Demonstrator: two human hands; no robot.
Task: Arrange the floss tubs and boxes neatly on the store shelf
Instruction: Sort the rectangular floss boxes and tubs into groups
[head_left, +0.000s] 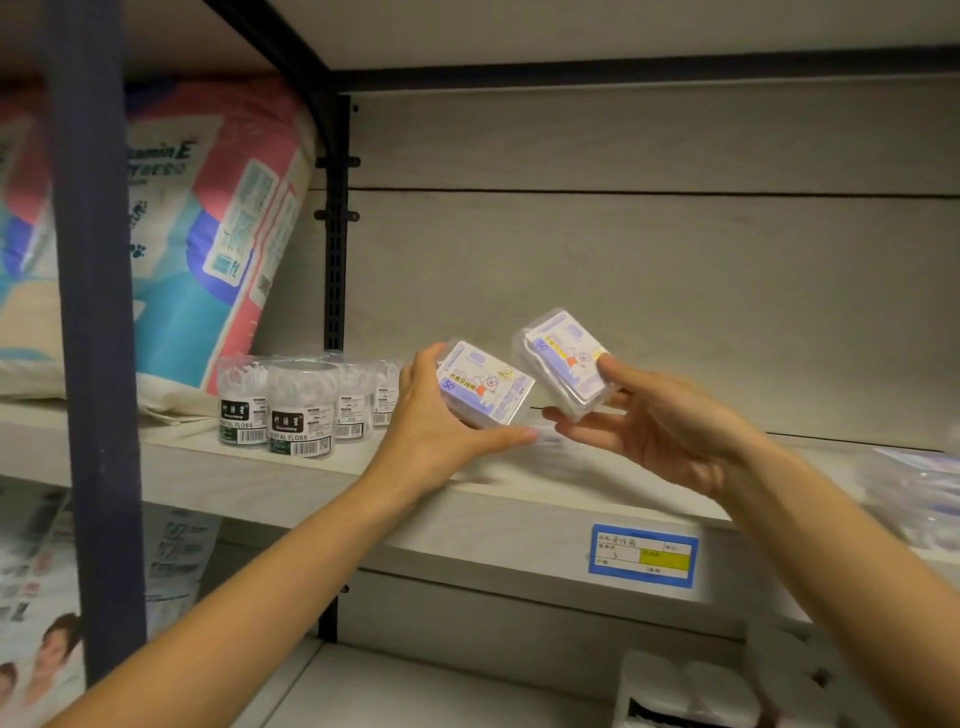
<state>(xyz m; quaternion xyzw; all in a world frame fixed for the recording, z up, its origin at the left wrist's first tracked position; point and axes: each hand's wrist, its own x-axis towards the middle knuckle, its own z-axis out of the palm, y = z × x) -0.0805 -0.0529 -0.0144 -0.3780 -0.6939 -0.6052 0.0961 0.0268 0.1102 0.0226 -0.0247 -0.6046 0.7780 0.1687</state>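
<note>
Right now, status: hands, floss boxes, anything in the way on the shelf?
Left hand grips left floss box, right hand pinches right floss box, both above the shelf. Floss tubs grouped at shelf's left. Nothing seen in the way.

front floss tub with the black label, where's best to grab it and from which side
Take the front floss tub by its round upper wall, above the black label, coming from the open shelf edge in front. It stands upright nearest that edge, while neighbouring tubs crowd its left and back right, so a grasp probably fits best round the front curve.
</note>
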